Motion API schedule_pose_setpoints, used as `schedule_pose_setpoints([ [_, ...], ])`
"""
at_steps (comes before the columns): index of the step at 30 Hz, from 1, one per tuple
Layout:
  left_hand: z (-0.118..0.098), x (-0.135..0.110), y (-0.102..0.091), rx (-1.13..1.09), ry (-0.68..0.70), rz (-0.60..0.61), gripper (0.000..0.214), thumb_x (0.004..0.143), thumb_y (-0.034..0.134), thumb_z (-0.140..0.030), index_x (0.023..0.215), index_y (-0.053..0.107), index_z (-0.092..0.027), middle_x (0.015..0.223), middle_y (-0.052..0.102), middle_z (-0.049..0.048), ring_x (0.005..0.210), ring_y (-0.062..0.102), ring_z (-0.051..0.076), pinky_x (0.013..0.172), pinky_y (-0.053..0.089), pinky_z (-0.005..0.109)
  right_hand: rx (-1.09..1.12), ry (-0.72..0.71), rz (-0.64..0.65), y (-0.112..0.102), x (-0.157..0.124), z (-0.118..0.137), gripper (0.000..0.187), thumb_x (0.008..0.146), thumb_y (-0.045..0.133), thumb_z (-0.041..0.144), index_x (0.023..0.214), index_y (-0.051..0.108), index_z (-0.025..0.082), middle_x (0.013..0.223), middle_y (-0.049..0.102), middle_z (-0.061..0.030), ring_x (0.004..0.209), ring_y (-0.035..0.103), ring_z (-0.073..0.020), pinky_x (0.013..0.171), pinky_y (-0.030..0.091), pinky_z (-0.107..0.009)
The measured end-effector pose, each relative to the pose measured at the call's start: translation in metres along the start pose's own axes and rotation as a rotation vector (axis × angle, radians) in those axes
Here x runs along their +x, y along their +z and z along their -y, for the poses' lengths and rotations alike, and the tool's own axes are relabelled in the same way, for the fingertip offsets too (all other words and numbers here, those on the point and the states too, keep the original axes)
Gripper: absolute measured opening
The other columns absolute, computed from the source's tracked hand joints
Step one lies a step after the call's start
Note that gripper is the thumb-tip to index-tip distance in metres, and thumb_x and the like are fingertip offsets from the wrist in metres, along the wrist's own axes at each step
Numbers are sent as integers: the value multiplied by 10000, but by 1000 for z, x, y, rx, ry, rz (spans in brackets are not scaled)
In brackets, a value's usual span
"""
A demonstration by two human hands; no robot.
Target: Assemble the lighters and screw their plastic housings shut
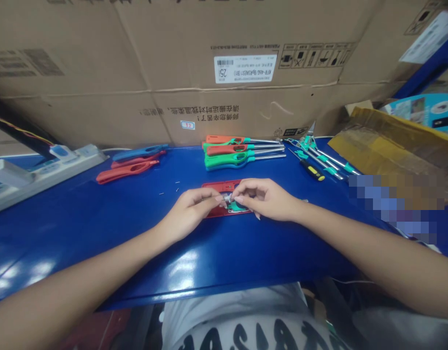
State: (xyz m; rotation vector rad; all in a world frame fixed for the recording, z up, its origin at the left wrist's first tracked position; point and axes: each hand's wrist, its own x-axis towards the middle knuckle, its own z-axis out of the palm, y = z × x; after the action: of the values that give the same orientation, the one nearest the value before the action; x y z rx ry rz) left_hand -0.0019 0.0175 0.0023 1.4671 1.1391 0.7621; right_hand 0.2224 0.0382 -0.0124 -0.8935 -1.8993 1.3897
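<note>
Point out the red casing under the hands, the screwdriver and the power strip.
Red casing (215, 186): head view, on its far edge.
Screwdriver (313, 170): head view, on its black and yellow handle.
Power strip (44, 170): head view, on its socketed top face.

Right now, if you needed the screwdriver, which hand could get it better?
Probably the right hand: the screwdriver lies on that side, nearer to it than to the left hand. Both are busy at a small part, though.

Lighters (229, 159) are laid on the desk (224, 262) behind the casing pieces (218, 186), flanked by a power strip (48, 171) at left, a screwdriver (312, 170) at right.
</note>
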Motion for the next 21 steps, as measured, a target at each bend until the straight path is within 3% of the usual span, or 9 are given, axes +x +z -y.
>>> schedule_pose_setpoints([
  [21,0,0,1,-6,-17,-11,248,797,651,-412,770,737,-180,466,387,-48,440,263,93,424,164,224,11,25,1,0,0,3,270,902,663,416,955,642,152,682,555,39,483,491,-58,396,478,-176],
])
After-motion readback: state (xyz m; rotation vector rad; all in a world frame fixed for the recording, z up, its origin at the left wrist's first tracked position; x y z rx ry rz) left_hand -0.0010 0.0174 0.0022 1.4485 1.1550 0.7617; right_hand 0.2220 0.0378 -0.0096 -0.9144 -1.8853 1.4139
